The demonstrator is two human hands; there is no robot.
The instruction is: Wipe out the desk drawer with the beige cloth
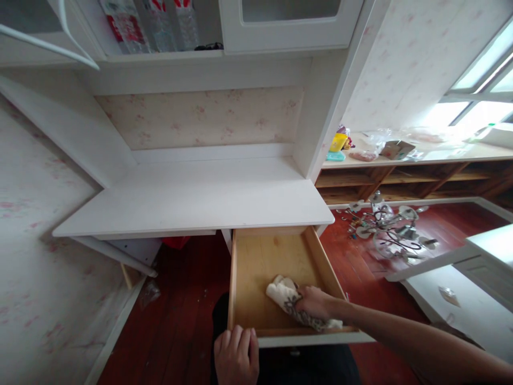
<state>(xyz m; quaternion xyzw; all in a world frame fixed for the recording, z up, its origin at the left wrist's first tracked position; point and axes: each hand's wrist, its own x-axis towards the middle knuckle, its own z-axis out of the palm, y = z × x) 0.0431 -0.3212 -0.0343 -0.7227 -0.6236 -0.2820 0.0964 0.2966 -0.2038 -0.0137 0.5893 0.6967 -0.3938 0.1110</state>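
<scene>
A wooden drawer (pixel 256 267) is pulled out from under the white desk (pixel 208 198). Inside it, near the front, lies a bunched white cloth (pixel 280 291) with a dark grey pattern. My right hand (pixel 315 302) reaches in over the drawer's right side and grips this cloth, pressing it against the bottom; some fingertips are hidden. At the front left corner of the drawer, my left hand (pixel 237 353) has its fingers together and curled over the edge.
Above the desk, plastic bottles (pixel 160 27) stand in a white cabinet (pixel 288 37). A chandelier (pixel 393 224) lies on the red floor (pixel 360 267) at the right. Beyond it, a low shelf unit (pixel 356 176) carries a yellow item (pixel 339 142) and a small box (pixel 396 149).
</scene>
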